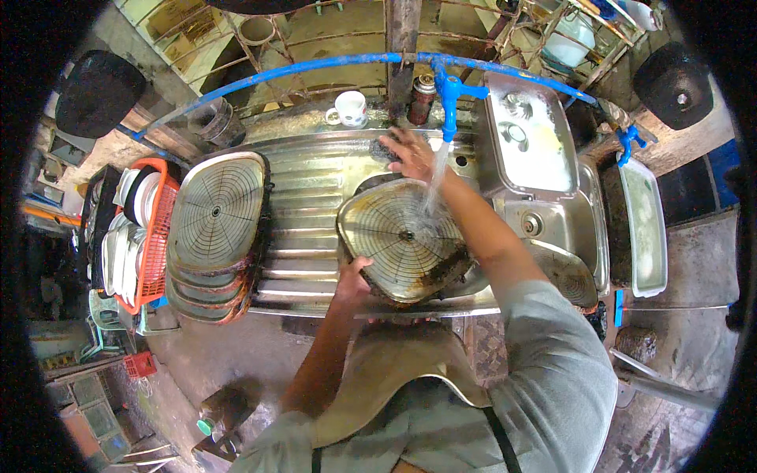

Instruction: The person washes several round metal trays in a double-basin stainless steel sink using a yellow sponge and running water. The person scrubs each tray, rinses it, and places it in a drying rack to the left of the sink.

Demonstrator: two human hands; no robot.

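Observation:
My left hand (355,277) is closed on the near left edge of a rounded-square metal plate (386,229) with a web pattern of rings and spokes. Dark stains mark its lower right part. Water from a blue tap (449,102) runs onto the plate. My right hand (412,158) is just past the plate's far edge, fingers spread and holding nothing; its forearm crosses the plate's right side. To the left, several similar plates (217,213) are stacked on the ribbed steel drainboard (303,229). Another webbed plate (564,272) leans in the sink basin, partly hidden by my arm.
A steel tray of suds (536,150) sits over the basin (579,229). A white mug (351,109) and a dark red jar (423,101) line the back ledge. An orange basket (162,229) of dishes stands far left. A blue pipe (315,68) spans the back.

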